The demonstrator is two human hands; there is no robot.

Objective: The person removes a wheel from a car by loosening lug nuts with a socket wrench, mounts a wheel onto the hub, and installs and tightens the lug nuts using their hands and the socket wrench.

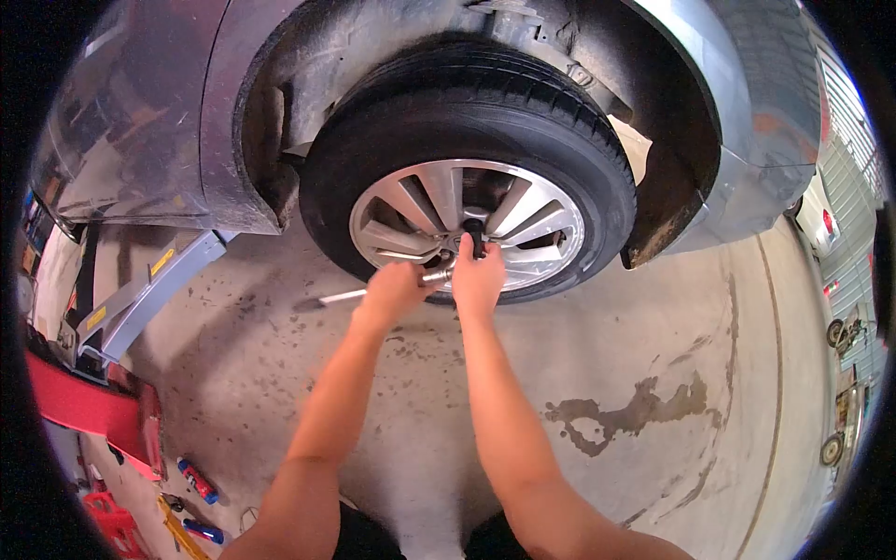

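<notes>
The car wheel, a black tyre on a silver spoked rim, hangs in the wheel arch in front of me. My left hand is wrapped around a long metal socket wrench, whose shaft sticks out to the left and runs right toward the rim's lower middle. Beside it, my right hand is closed near the wheel's centre, with its thumb up against a short black cylindrical piece. Whether that piece joins the wrench cannot be made out, since my fingers hide the spot.
A grey-blue lift arm reaches under the grey car body at left, above a red lift base. A red and blue can and a blue can lie lower left. A wet stain marks the floor.
</notes>
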